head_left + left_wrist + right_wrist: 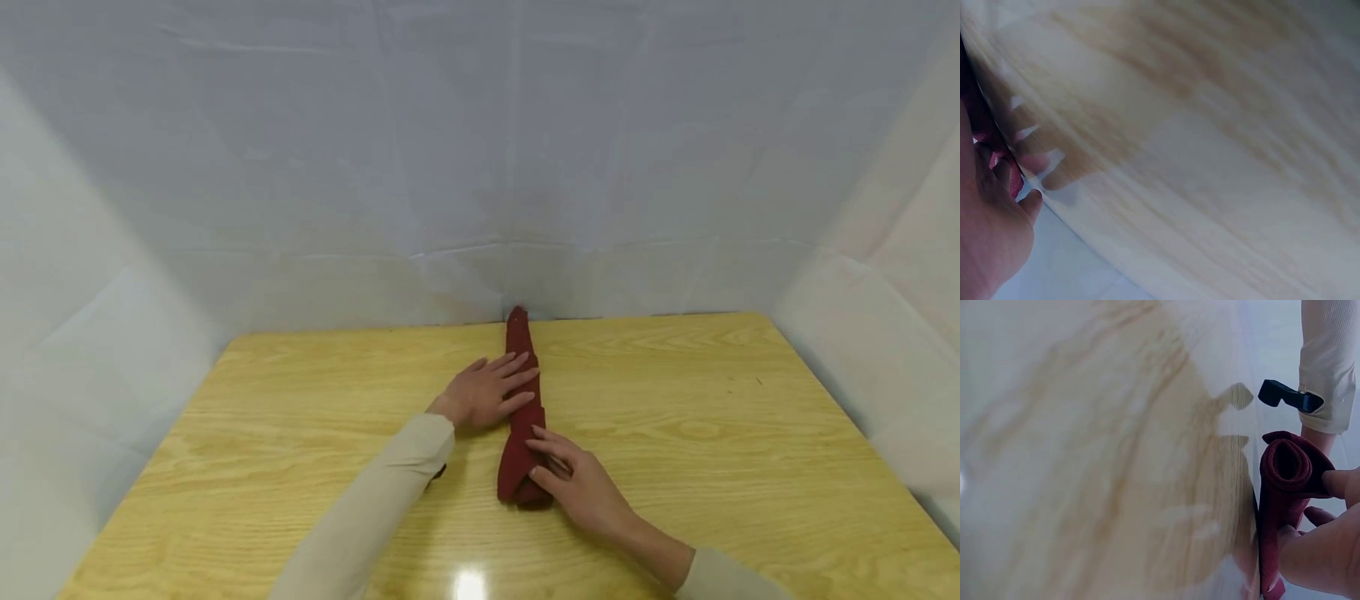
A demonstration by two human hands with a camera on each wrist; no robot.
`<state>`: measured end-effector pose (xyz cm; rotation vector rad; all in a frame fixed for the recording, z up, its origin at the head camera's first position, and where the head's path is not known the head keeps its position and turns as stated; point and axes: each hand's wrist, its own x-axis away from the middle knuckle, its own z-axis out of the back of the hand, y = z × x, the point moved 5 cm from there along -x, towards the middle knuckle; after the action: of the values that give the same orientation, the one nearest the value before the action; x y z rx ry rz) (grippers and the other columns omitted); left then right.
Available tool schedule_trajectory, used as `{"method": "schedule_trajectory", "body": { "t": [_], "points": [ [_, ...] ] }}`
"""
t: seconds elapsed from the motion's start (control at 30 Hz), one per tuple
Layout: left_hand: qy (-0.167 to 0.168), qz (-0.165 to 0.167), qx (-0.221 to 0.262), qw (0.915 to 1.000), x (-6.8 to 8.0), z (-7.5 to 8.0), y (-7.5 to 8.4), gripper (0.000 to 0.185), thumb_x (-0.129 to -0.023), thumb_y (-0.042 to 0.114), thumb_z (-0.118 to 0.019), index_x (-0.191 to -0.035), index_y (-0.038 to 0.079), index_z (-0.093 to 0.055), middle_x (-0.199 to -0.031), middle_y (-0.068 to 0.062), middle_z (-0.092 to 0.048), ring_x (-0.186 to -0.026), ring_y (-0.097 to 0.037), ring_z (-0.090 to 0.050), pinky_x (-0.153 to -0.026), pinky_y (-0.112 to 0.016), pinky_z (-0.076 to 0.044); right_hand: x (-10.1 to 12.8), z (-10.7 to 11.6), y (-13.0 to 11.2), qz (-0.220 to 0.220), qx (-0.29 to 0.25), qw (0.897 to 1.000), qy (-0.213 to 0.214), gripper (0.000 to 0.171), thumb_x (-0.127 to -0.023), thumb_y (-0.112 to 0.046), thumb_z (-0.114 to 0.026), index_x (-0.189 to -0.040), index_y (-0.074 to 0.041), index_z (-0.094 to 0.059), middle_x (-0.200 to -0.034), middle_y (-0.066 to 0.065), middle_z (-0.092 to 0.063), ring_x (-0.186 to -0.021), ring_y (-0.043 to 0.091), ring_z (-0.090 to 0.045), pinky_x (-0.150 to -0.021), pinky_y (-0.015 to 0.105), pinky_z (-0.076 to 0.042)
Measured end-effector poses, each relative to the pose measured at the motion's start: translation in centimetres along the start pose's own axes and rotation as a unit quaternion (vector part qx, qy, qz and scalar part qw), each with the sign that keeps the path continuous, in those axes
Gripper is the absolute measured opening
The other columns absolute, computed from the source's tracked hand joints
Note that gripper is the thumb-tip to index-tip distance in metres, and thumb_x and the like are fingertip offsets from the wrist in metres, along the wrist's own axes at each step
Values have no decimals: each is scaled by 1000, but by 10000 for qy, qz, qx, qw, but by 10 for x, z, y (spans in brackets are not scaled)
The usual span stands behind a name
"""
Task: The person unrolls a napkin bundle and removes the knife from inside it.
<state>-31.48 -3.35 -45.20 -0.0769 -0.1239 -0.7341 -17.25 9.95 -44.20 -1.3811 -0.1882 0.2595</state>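
Fingers (pixel 521 379) of the left hand (pixel 482 396) spread across maroon cloth (pixel 516 468).

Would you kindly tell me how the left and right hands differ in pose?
The left hand rests on the middle of the dark red rolled cloth; the right hand holds its wider near end. The left hand's fingers are spread and nearly straight, while the right hand's fingers and thumb are bent. Both touch the same cloth.

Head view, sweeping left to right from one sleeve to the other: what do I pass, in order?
Going by their middles: left sleeve → left hand → dark red rolled cloth → right hand → right sleeve.
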Motion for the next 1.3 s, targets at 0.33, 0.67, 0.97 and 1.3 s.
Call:
{"method": "schedule_trajectory", "body": {
  "t": [0.33,0.67,0.97,1.3],
  "points": [
    [-12,48,84,10000,1,0,1,58,-100,59,-12,-153,36,-16,-158,9,-9,-144,-12,-7,-115,-40,-13,5,8,0,-49,135,9997,201,36,-94,-12,-62,-129,-2,-60,-143,8,-46,-132,27,-39,-104,36,-36],
    [10,87,90,9999,-1,-4,0,58,-100,59,-12,-153,36,-16,-158,9,-8,-144,-11,-7,-115,-40,-13,10,13,-2,-70,-12,9995,309,39,-94,-17,-63,-131,-6,-59,-135,10,-53,-128,25,-44,-100,31,-40],
    [44,52,180,9998,1,-2,0,58,-100,58,-14,-153,35,-17,-158,8,-9,-144,-12,-8,-115,-41,-14,14,17,-1,-276,88,9982,529,35,-95,-19,-62,-129,-11,-62,-133,9,-55,-123,21,-50,-99,31,-42],
    [-3,31,163,9999,2,1,0,58,-101,58,-14,-153,34,-17,-158,7,-10,-144,-13,-8,-115,-41,-14,17,22,-1,-384,-31,9955,870,31,-94,-17,-62,-125,-11,-65,-124,5,-62,-117,18,-55,-99,28,-41]
  ]
}}
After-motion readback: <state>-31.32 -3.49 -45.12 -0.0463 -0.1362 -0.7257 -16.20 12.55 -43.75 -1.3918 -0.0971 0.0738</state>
